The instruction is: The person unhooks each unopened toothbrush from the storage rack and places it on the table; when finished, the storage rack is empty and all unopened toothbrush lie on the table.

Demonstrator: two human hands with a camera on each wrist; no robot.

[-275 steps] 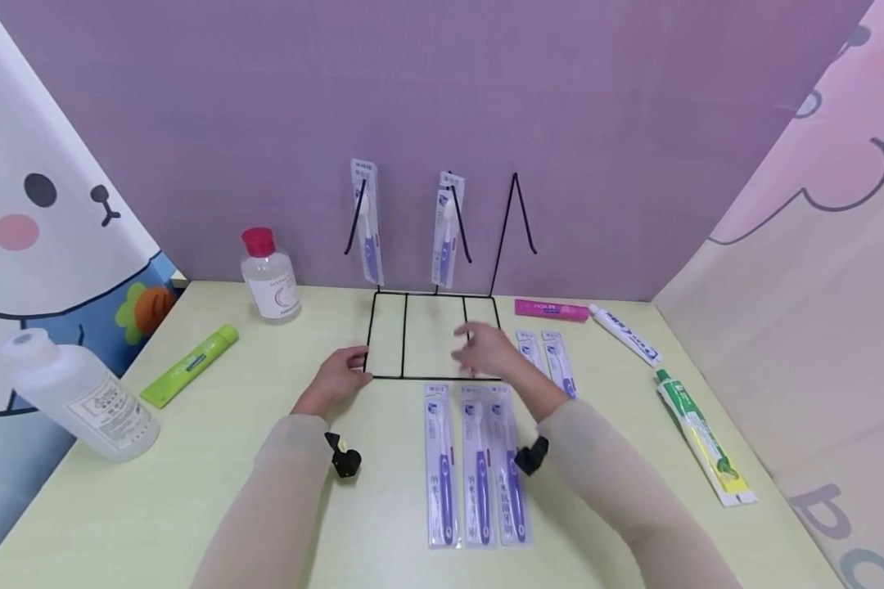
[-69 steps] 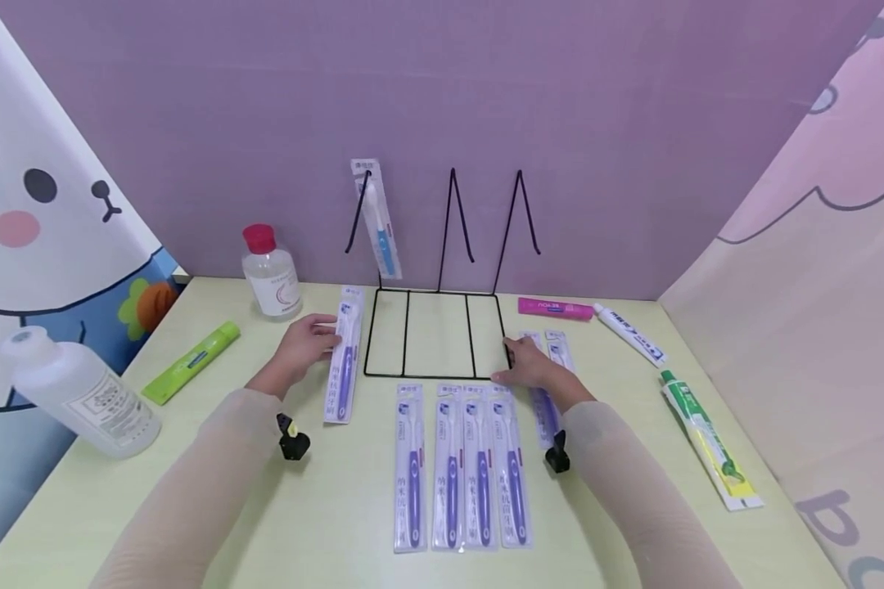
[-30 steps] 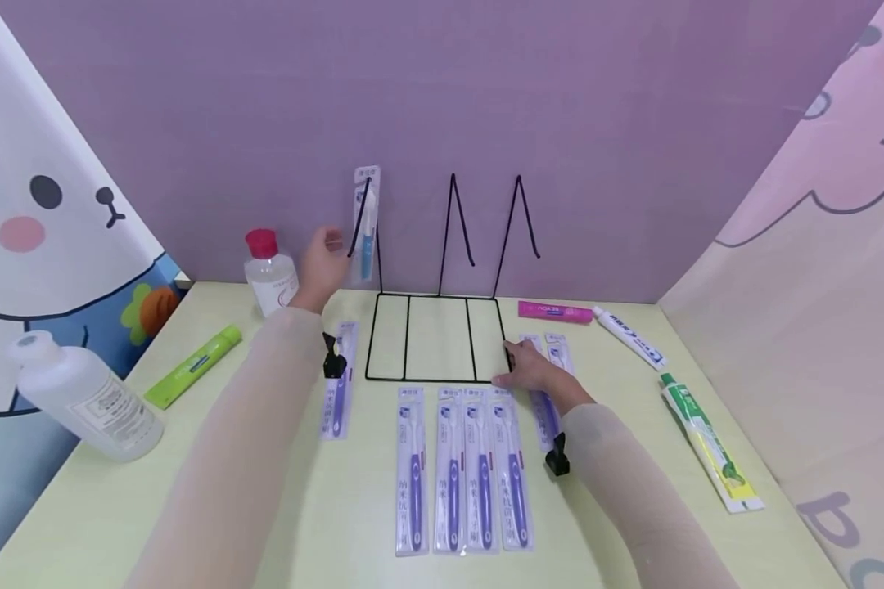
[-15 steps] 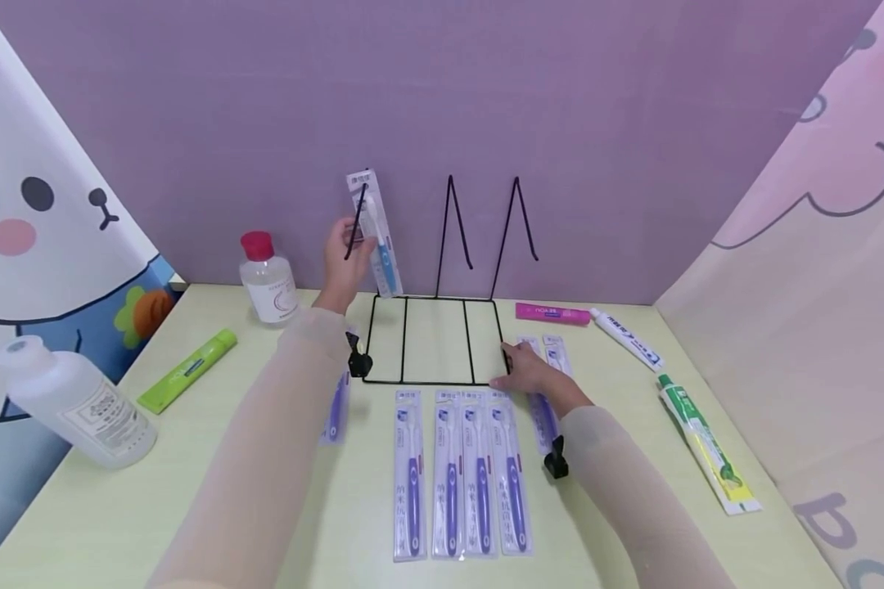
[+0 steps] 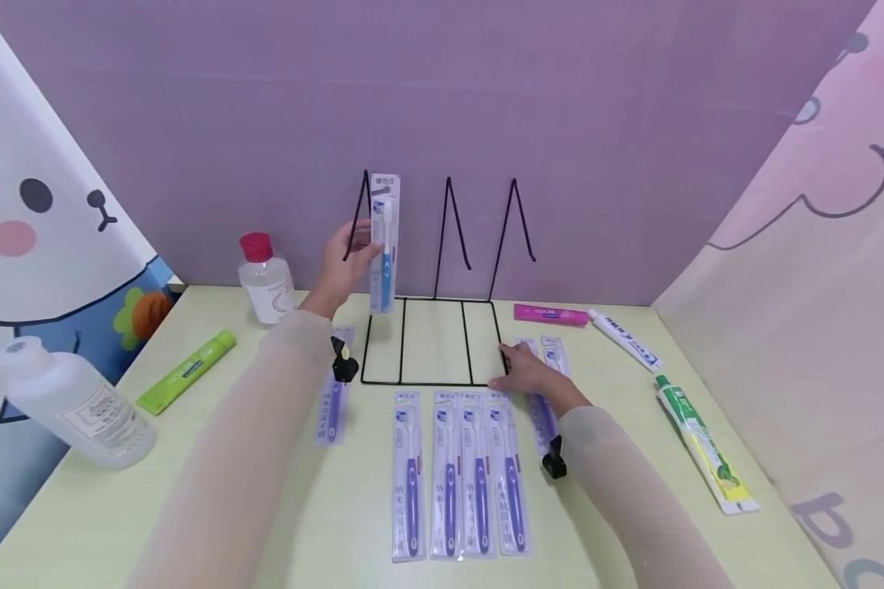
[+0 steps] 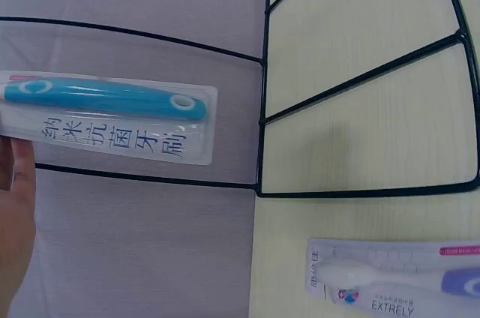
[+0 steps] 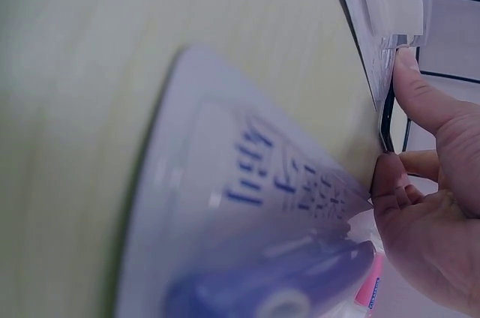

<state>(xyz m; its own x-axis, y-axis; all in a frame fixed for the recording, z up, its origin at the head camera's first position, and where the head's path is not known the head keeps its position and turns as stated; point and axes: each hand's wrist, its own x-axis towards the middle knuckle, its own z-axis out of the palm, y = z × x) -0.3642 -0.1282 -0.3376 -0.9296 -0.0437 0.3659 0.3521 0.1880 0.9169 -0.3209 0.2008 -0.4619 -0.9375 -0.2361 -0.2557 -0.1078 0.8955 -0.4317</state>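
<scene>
My left hand (image 5: 348, 260) pinches a packaged toothbrush with a blue handle (image 5: 386, 278), upright just right of the left hook of a black wire display rack (image 5: 427, 384). In the left wrist view the pack's lower end (image 6: 105, 104) sticks out past the fingers, in front of the upright wires. All three hooks of the rack are bare. At the rack's front right corner, my right hand (image 5: 528, 372) holds the frame between thumb and fingers. Packaged purple toothbrushes (image 5: 412, 499) lie in a row before the rack; another (image 5: 331, 409) lies to its left.
Two more purple toothbrushes (image 5: 543, 421) lie partly under the right hand. Pink (image 5: 551, 315), white (image 5: 626, 339) and green-yellow (image 5: 707, 446) toothpaste tubes lie right. A lime tube (image 5: 187, 372), a red-capped bottle (image 5: 268, 282) and a white bottle (image 5: 81, 405) are left. A purple curtain hangs behind.
My left hand has laid a purple toothbrush down on the left, reached up and brought the blue toothbrush off the left hook toward the right. The right hand stays on the rack's corner.
</scene>
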